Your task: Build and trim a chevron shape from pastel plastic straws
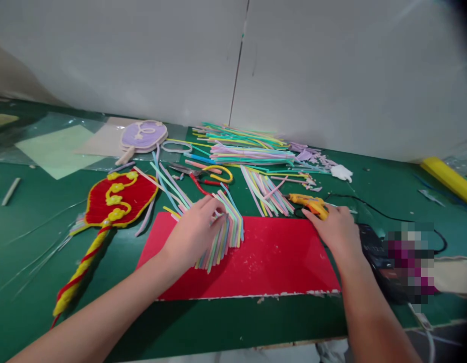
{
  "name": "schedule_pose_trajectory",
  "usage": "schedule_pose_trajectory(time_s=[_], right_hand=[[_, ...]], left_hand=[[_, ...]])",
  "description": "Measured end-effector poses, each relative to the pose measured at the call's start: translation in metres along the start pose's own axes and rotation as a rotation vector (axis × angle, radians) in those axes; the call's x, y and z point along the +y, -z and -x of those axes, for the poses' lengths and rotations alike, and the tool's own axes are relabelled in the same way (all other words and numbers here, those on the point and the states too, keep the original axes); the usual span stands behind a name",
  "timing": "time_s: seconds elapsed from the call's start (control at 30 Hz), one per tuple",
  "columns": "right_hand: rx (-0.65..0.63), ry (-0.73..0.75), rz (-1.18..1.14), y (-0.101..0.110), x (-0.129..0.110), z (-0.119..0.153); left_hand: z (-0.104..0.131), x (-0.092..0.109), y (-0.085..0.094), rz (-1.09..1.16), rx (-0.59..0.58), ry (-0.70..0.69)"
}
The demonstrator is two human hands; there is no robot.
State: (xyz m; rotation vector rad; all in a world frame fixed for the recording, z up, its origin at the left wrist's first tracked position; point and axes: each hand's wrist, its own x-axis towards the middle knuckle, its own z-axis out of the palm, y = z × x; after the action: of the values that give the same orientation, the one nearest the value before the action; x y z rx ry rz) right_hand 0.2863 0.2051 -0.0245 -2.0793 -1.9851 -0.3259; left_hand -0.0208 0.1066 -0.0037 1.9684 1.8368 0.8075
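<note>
My left hand (195, 229) is closed, fingers bent, on a row of pastel pipe cleaners (226, 234). They lie side by side with bent ends over a red board (278, 252), and my fingers hide part of the row. At the board's top right corner, my right hand (337, 227) is wrapped round an orange-yellow glue gun (312, 202), whose nozzle points left. A loose fan of pastel pipe cleaners (266, 191) lies just behind the board. Scissors (203, 176) with red and yellow handles rest behind my left hand.
A red and yellow hand fan (114, 199) lies at left, and a lilac fan (144, 136) behind it on plastic sheeting. Bundled pipe cleaners (252, 153) and scraps run along the wall. A black cable (373, 204) and a dark device (373, 247) sit at right.
</note>
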Motion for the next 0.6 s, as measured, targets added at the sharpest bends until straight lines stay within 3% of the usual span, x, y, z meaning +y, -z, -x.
schedule_pose_trajectory(time_s=[0.07,0.13,0.27,0.37,0.47,0.6], right_hand=[[0.126,0.014,-0.039,0.01,-0.015,0.007],[0.142,0.111,-0.234,0.02,-0.038,0.013],[-0.228,0.387,-0.678,0.025,-0.095,0.026],[-0.361,0.455,-0.721,0.013,-0.129,0.034],[-0.377,0.421,-0.774,0.002,-0.146,0.039],[-0.522,0.208,-1.077,0.0,-0.15,0.041]], left_hand=[[-0.003,-0.007,0.011,-0.137,0.084,0.059],[-0.006,-0.015,0.019,-0.265,0.142,0.116],[-0.01,-0.028,0.022,-0.376,0.179,0.173],[-0.01,-0.032,0.014,-0.439,0.166,0.147],[-0.009,-0.035,0.005,-0.472,0.12,0.097],[-0.009,-0.036,0.002,-0.428,0.093,0.078]])
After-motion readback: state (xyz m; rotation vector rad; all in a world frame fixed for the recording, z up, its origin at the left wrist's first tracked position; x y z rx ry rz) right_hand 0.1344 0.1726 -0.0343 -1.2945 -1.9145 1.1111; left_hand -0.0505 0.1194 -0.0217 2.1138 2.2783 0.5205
